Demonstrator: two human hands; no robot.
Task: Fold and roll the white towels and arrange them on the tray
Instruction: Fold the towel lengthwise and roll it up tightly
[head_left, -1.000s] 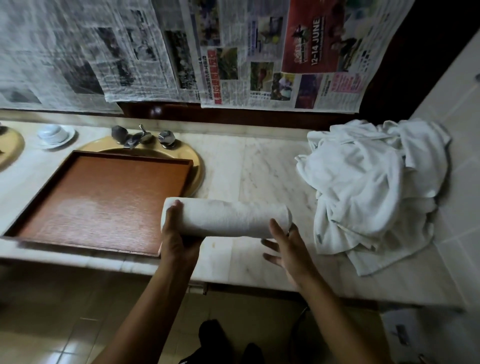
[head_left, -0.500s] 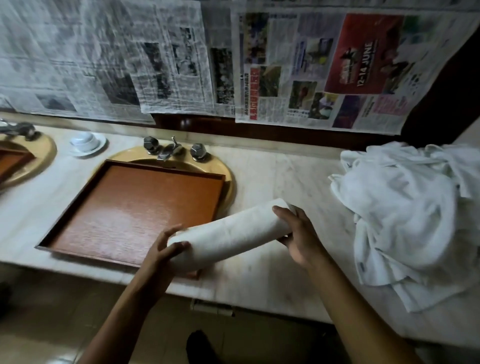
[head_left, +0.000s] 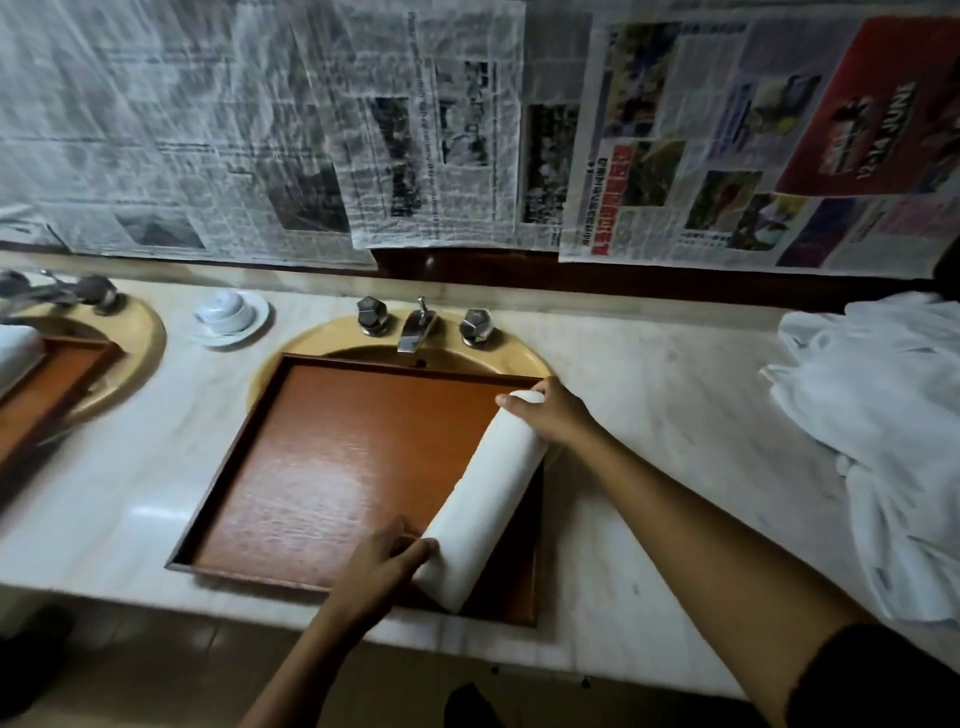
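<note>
A rolled white towel (head_left: 488, 496) lies lengthwise along the right side of the brown wooden tray (head_left: 337, 457), which sits over a yellow sink. My left hand (head_left: 382, 564) grips the roll's near end, fingers curled round it. My right hand (head_left: 553, 413) holds the far end by the tray's back right corner. A heap of loose white towels (head_left: 883, 431) lies on the marble counter at the far right.
Tap and two knobs (head_left: 418, 325) stand behind the tray. A white cup on a saucer (head_left: 228, 314) sits between the sinks. A second tray (head_left: 47, 384) with a white towel rests on the left sink. Newspaper covers the wall.
The rolled towel has moved from the counter onto the tray and turned from crosswise to lengthwise; both hands moved left with it, still holding its ends.
</note>
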